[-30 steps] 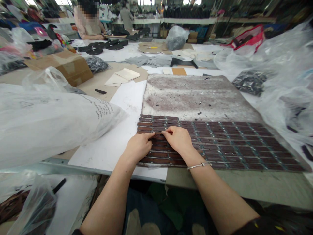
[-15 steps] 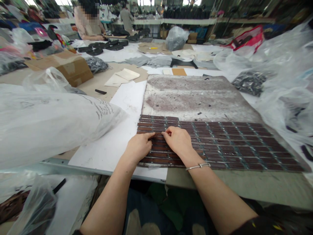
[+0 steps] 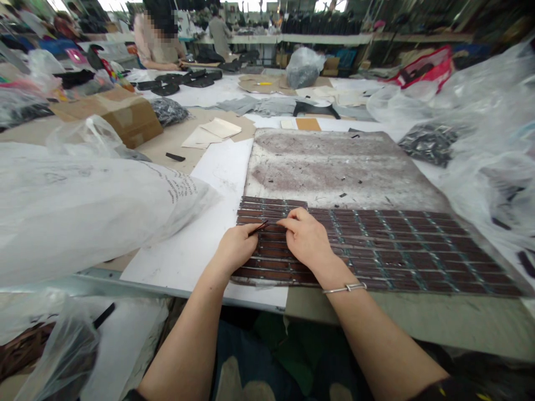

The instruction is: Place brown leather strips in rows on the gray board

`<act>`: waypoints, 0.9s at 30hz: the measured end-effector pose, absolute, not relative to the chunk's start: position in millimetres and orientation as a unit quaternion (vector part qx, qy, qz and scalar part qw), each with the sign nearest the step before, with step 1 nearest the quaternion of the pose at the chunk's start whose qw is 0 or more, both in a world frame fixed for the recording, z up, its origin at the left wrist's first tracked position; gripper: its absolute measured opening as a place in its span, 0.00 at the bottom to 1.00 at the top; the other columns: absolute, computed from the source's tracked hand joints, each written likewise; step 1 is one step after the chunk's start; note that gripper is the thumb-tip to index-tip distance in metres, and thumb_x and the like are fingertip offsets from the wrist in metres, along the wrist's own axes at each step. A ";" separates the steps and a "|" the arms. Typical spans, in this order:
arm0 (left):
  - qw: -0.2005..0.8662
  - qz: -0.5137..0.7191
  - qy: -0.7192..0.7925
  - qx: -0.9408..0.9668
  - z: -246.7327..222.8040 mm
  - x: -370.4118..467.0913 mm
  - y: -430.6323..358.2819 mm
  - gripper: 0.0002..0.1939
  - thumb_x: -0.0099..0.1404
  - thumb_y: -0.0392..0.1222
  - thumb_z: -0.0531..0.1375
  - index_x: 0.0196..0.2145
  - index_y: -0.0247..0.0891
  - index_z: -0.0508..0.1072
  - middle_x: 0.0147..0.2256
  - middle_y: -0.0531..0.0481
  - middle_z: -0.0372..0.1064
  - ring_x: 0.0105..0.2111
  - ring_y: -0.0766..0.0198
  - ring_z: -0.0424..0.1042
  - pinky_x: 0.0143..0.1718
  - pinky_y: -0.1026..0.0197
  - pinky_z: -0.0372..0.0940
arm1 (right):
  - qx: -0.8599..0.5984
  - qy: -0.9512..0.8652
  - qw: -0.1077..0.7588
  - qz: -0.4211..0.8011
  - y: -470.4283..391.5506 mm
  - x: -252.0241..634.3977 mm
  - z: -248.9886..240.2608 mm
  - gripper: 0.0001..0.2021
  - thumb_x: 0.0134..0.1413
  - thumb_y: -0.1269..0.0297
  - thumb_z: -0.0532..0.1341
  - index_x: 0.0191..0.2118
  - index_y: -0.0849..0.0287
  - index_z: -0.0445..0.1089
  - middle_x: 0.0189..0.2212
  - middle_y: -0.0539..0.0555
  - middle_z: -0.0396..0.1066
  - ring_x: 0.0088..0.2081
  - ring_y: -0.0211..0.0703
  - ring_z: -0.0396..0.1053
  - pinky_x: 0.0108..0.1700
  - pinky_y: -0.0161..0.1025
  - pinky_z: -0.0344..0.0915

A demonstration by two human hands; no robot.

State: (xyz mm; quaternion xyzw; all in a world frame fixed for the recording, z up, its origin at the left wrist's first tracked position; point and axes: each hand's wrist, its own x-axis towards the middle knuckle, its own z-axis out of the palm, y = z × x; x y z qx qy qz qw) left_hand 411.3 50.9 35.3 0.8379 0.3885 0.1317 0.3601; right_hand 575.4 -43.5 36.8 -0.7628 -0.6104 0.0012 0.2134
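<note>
Rows of dark brown strips (image 3: 388,245) lie side by side on a worn, stained board (image 3: 317,161). At the left end of the rows, my left hand (image 3: 239,248) pinches a thin brown strip (image 3: 262,225), its tip raised at a slant. My right hand (image 3: 307,236) is close by on the right, over the strips, thumb and forefinger pressed together. Whatever sits between those fingertips is too small to make out. Shiny bluish patches cross the rows at intervals.
A big white plastic bag (image 3: 83,211) bulges at the left, with a cardboard box (image 3: 121,120) behind it. Clear bags (image 3: 493,139) crowd the right side. Cream paper pieces (image 3: 213,132) and black parts (image 3: 184,81) lie farther back. A person (image 3: 156,42) works across the table.
My left fingers now hold the strip's tip up at a slant, where it lay flatter before. My right fingertips have shifted slightly up and away from the rows. The view has moved slightly.
</note>
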 end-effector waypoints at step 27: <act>0.732 0.324 0.393 0.453 60.8 388.4 60.6 0.16 0.56 0.41 0.62 0.41 0.32 0.74 0.17 0.60 0.51 0.14 0.79 0.47 0.13 0.73 0.43 | -0.720 -0.684 0.120 0.009 -45.6 569.3 33.3 0.19 0.61 0.72 0.50 0.49 0.44 0.72 0.42 0.53 0.66 0.41 0.45 0.60 0.39 0.42 0.52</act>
